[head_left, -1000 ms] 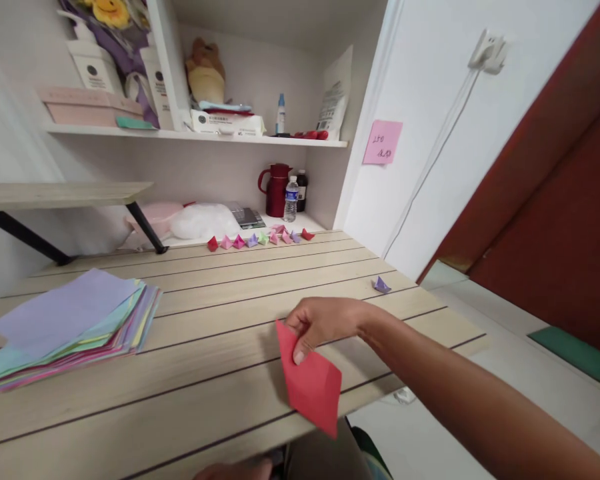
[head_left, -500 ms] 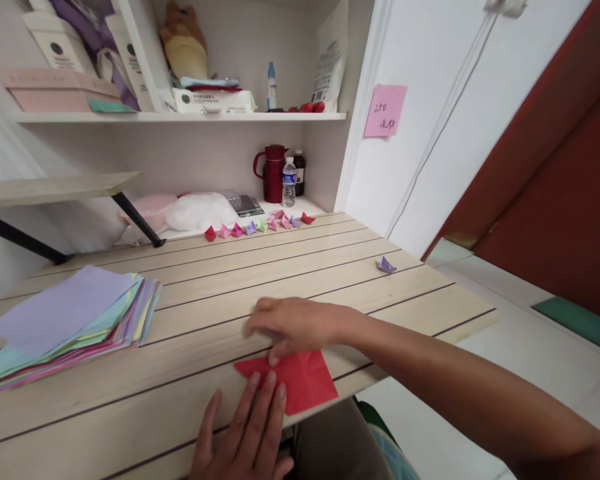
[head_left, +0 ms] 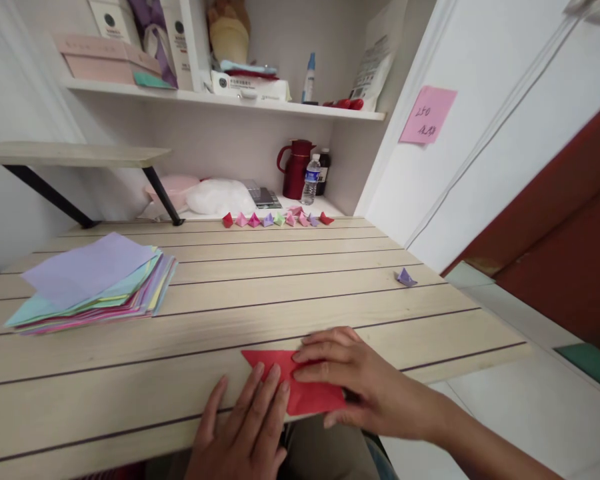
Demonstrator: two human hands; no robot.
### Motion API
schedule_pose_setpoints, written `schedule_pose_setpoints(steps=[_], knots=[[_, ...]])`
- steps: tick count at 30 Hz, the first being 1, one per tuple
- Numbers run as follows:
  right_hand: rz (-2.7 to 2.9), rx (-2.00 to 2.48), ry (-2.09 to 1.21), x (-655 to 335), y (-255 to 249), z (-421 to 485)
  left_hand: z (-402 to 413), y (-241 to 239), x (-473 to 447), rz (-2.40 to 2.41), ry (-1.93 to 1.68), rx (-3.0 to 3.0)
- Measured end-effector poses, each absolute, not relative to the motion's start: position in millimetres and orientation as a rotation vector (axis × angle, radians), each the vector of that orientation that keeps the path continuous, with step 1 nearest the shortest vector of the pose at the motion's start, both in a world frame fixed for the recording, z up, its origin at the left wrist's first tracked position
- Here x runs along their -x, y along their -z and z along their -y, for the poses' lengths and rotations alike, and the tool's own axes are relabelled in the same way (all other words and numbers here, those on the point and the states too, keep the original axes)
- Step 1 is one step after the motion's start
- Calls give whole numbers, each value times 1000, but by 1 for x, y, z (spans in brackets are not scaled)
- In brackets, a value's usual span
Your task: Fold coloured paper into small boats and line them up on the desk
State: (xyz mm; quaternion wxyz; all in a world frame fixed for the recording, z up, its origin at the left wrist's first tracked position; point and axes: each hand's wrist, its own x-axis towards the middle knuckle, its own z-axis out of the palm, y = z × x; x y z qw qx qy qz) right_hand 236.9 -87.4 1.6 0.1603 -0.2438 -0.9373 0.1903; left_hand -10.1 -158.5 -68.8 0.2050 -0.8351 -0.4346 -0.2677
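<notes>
A folded red paper sheet (head_left: 310,396) lies at the table's near edge, with a pointed corner toward the left. My left hand (head_left: 247,420) rests flat with fingers spread, its fingertips pressing on the paper's left part. Over the right part lies my right hand (head_left: 355,380), its fingers stretched across the top and its thumb apart, near the table edge. The right end of the paper is partly hidden under that hand.
A stack of coloured paper (head_left: 95,287) lies on the left. Several small folded paper pieces (head_left: 279,219) line the back edge, and a purple one (head_left: 406,277) sits at the right. Behind stand a red jug (head_left: 296,170) and a water bottle (head_left: 311,180).
My right hand has swung from above the paper's left tip back to its right part and now lies on it. My left hand stays on the paper. The view has shifted.
</notes>
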Motion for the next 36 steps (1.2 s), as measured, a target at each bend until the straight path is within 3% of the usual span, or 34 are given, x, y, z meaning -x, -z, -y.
schedule_pose_setpoints(steps=[4, 16, 36], knots=[[2564, 678, -685, -233, -5, 73, 161, 71, -2, 1394, 897, 2285], [2379, 1010, -778, -201, -8, 48, 162, 82, -11, 1482, 859, 2264], [2435, 1173, -550, -197, 3, 41, 166, 80, -11, 1473, 734, 2241]])
